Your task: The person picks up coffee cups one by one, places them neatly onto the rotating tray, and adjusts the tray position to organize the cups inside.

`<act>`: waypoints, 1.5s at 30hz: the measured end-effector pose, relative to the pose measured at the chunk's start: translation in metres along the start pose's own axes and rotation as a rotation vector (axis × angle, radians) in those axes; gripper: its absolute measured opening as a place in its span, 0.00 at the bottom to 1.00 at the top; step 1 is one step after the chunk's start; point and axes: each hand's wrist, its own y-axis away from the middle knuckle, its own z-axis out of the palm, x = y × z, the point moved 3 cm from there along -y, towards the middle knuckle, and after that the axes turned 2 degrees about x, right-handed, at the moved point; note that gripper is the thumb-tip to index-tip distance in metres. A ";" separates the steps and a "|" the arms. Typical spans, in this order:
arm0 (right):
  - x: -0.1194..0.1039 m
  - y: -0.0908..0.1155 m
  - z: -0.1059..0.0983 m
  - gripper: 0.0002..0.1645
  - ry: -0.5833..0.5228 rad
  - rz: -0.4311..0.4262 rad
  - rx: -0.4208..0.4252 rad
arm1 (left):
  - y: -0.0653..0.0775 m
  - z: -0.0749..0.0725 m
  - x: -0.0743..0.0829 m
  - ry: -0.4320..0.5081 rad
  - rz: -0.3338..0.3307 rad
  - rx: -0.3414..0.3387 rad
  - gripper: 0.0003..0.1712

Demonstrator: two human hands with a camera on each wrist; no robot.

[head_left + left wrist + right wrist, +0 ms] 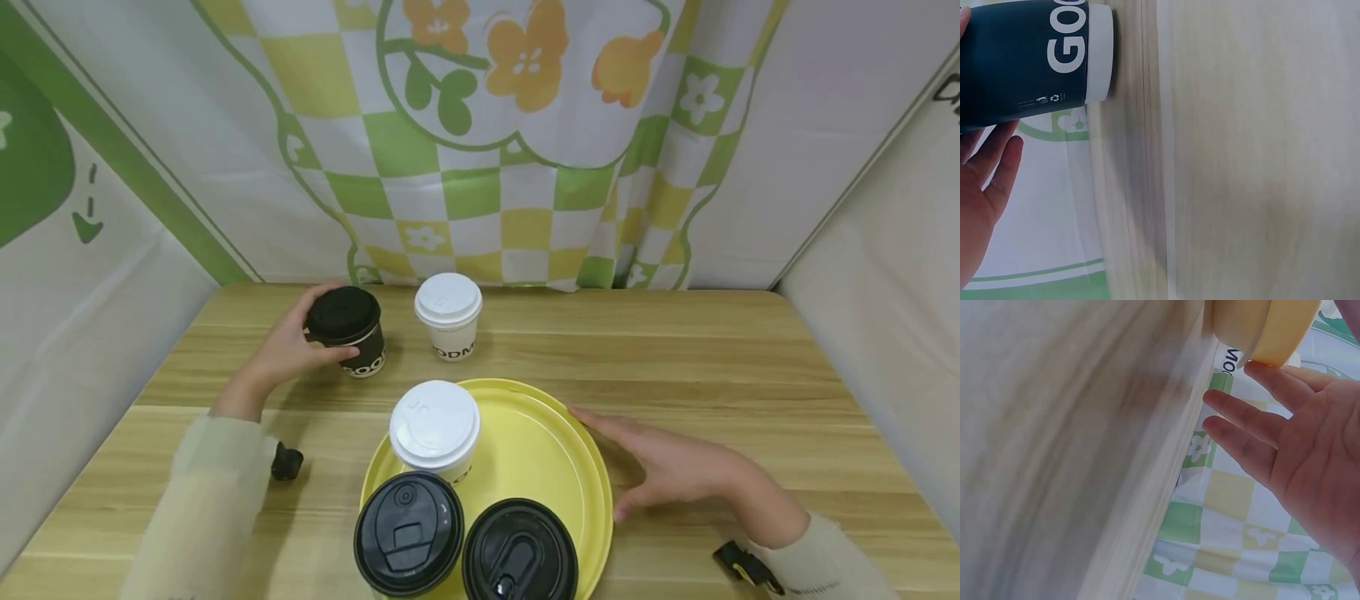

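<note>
At the back left of the table, my left hand (285, 346) holds a dark paper cup (367, 352) with a black lid, thumb on the near side and fingers round the far side. The cup (1019, 62) appears to stand on the tabletop in the left wrist view. My right hand (678, 465) has its fingers spread, with fingertips at the right rim of a round yellow tray (547, 433). The tray's edge (1288, 331) meets the index fingertip in the right wrist view. On the tray stand a white-lidded cup (435, 425) and two black-lidded cups, the left cup (408, 533) and the right cup (519, 554).
Another white cup (448, 312) with a white lid stands at the back, right of the dark cup. A checked, flowered curtain (495, 192) hangs behind the wooden table (712, 367). White fabric walls rise on both sides.
</note>
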 end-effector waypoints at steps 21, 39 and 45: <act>-0.009 0.012 0.006 0.68 0.070 -0.004 0.069 | 0.037 -0.008 0.013 -0.105 0.051 0.020 0.55; 0.019 -0.045 -0.037 0.65 -0.097 -0.040 -0.115 | 0.044 -0.004 0.025 -0.054 0.049 -0.035 0.56; 0.022 -0.075 -0.046 0.67 -0.101 -0.087 -0.269 | 0.050 -0.006 0.023 -0.043 0.052 -0.048 0.55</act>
